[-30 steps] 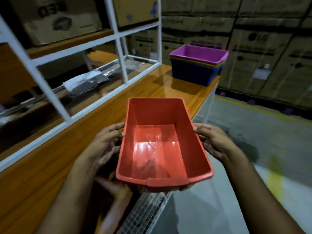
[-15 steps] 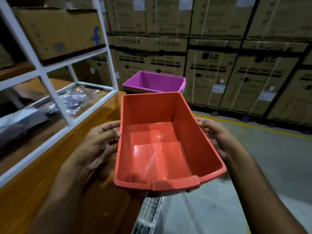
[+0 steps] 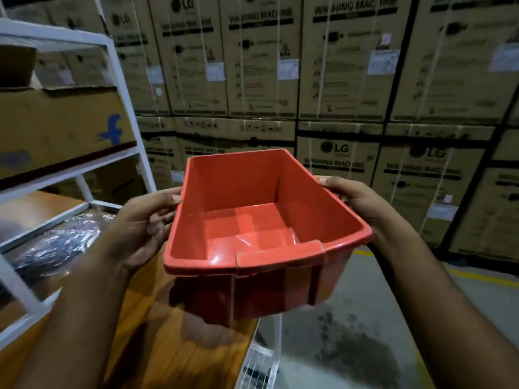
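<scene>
I hold an empty red plastic bin [image 3: 224,189] in the air in front of me, above the edge of a wooden table [image 3: 179,343]. My left hand [image 3: 140,228] grips the bin's left wall, thumb at the rim and fingers curled against the outside. My right hand [image 3: 356,200] grips the right wall at the rim. The bin is tilted a little, its near lip lower, and its glossy floor is bare.
A white metal rack [image 3: 123,88] stands at the left with a cardboard box [image 3: 61,127] on a shelf and plastic-wrapped dark items [image 3: 56,245] below. Stacked washing-machine cartons [image 3: 337,80] form a wall ahead. Grey floor with a yellow line [image 3: 477,276] lies at the right.
Both hands have lifted the red bin higher. My view has swung up toward the carton wall. The purple bin on the table has gone out of sight.
</scene>
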Demonstrator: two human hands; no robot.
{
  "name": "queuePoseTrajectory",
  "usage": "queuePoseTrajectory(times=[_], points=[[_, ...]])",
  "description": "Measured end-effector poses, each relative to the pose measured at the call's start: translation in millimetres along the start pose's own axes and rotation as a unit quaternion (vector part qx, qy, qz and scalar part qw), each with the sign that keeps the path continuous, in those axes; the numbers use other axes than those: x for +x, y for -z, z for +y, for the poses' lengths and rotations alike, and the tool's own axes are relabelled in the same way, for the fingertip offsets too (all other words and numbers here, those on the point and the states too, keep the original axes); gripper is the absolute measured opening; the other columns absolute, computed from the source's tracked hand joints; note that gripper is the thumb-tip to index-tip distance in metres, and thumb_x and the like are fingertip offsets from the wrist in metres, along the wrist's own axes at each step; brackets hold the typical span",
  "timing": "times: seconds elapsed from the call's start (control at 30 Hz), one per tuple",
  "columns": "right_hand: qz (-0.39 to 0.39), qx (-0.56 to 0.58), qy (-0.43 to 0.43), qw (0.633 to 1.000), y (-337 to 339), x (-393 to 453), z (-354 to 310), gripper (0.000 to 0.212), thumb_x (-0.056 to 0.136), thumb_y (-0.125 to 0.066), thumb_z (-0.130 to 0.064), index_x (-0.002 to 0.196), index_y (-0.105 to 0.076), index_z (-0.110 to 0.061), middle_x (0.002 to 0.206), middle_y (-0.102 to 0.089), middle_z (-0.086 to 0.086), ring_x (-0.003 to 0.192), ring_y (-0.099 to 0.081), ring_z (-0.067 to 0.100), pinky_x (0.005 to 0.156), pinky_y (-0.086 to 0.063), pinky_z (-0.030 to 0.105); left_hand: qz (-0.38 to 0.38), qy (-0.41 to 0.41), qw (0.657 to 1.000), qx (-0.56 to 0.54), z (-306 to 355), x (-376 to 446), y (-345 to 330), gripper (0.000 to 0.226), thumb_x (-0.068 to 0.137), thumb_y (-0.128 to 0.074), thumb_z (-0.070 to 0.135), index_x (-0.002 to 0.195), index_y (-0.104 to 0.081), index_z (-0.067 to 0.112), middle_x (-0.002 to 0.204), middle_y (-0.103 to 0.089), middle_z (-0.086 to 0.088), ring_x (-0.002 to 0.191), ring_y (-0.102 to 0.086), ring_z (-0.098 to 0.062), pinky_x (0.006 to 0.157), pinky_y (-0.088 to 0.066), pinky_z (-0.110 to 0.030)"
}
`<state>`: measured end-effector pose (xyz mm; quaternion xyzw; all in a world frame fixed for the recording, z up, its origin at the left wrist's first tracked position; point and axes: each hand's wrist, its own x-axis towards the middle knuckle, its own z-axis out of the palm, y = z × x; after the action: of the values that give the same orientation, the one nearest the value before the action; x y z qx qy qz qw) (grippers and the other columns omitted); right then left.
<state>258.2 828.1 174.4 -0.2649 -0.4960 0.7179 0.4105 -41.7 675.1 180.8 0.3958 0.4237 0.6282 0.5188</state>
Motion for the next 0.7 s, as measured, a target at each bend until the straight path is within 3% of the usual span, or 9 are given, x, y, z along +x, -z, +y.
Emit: queuePoseTrajectory(times=[0.1,0.17,0.23,0.3,0.37,0.4,0.47,0.57,0.7], points=[[-0.043,-0.026,-0.017,0.999,22.5,60.5,-16.1,0.042,0.082,-0.066,-0.022,0.121,-0.067,-0.007,0.079,-0.053,0.007,0.049,-0.049,0.009,0.048,-0.046,0.02,0.034,-0.022,0.999,0.014,-0.9,31.9,1.1,0.071,0.065,-0.077,0.019,0.132,-0.058,0.001,0.085,-0.072,-0.006,0.065,-0.069,-0.007,0.062,-0.059,-0.021],[-0.07,-0.037,-0.025,0.997,30.1,95.8,-27.1,0.052,0.071,-0.075,-0.026,0.119,-0.068,-0.009,0.08,-0.048,0.008,0.052,-0.045,0.01,0.049,-0.041,0.022,0.081,-0.036,0.996,0.002,-1.4,48.4,-9.8,0.061,0.059,-0.086,0.024,0.113,-0.069,0.002,0.077,-0.071,-0.006,0.06,-0.067,-0.007,0.057,-0.058,-0.02],[-0.102,-0.025,-0.036,0.994,39.2,130.0,-33.7,0.058,0.065,-0.078,-0.023,0.12,-0.068,-0.006,0.086,-0.053,0.011,0.055,-0.05,0.012,0.05,-0.047,0.022,0.13,-0.059,0.989,-0.04,-5.4,67.2,-28.5,0.015,0.087,-0.062,0.016,0.09,-0.067,0.001,0.048,-0.06,-0.002,0.038,-0.056,0.0,0.039,-0.047,-0.013],[-0.123,-0.027,-0.041,0.991,39.7,154.9,-35.4,0.055,0.07,-0.074,-0.02,0.121,-0.066,-0.003,0.089,-0.059,0.011,0.056,-0.057,0.012,0.051,-0.051,0.022,0.164,-0.068,0.983,-0.035,-5.8,75.5,-43.0,0.031,0.099,-0.034,0.007,0.086,-0.062,0.004,0.038,-0.052,-0.001,0.03,-0.05,0.001,0.034,-0.041,-0.011],[-0.158,-0.012,-0.059,0.986,37.5,177.4,-36.8,0.043,0.084,-0.063,-0.015,0.125,-0.063,-0.001,0.082,-0.059,0.008,0.048,-0.058,0.007,0.045,-0.05,0.018,0.209,-0.074,0.975,-0.025,-11.9,86.4,-36.0,0.043,0.099,-0.033,0.005,0.074,-0.067,0.005,0.04,-0.055,-0.003,0.033,-0.052,0.0,0.035,-0.043,-0.012],[-0.175,-0.002,-0.071,0.982,36.0,189.0,-35.6,0.038,0.089,-0.057,-0.012,0.125,-0.062,0.0,0.075,-0.058,0.006,0.042,-0.054,0.004,0.04,-0.046,0.016,0.23,-0.08,0.969,-0.029,-12.0,91.0,-30.5,0.039,0.098,-0.036,0.005,0.077,-0.07,0.004,0.046,-0.061,-0.003,0.037,-0.057,-0.001,0.039,-0.047,-0.013],[-0.193,0.006,-0.081,0.978,32.2,211.4,-29.9,0.031,0.093,-0.05,-0.009,0.119,-0.064,0.001,0.054,-0.05,-0.003,0.032,-0.043,0.002,0.033,-0.036,0.012,0.254,-0.088,0.963,-0.023,-10.3,96.6,-20.4,0.026,0.089,-0.05,0.006,0.107,-0.067,-0.001,0.069,-0.072,-0.005,0.054,-0.067,-0.006,0.05,-0.055,-0.017],[-0.244,-0.022,-0.09,0.965,25.8,252.5,-19.0,0.028,0.092,-0.051,-0.011,0.11,-0.071,-0.004,0.047,-0.032,-0.008,0.03,-0.028,0.001,0.033,-0.021,0.011,0.285,-0.104,0.953,-0.013,-14.6,105.7,-6.4,0.051,0.074,-0.061,0.008,0.125,-0.061,0.002,0.085,-0.073,-0.007,0.062,-0.069,-0.009,0.054,-0.057,-0.019],[-0.267,-0.017,-0.118,0.956,17.1,303.4,-1.1,0.03,0.091,-0.054,-0.014,0.116,-0.069,-0.005,0.048,-0.042,-0.007,0.033,-0.036,0.0,0.035,-0.031,0.012,0.327,-0.109,0.938,-0.024,-18.0,128.3,5.1,0.056,0.074,-0.062,0.011,0.129,-0.06,0.001,0.1,-0.07,-0.01,0.071,-0.069,-0.012,0.063,-0.057,-0.021]])
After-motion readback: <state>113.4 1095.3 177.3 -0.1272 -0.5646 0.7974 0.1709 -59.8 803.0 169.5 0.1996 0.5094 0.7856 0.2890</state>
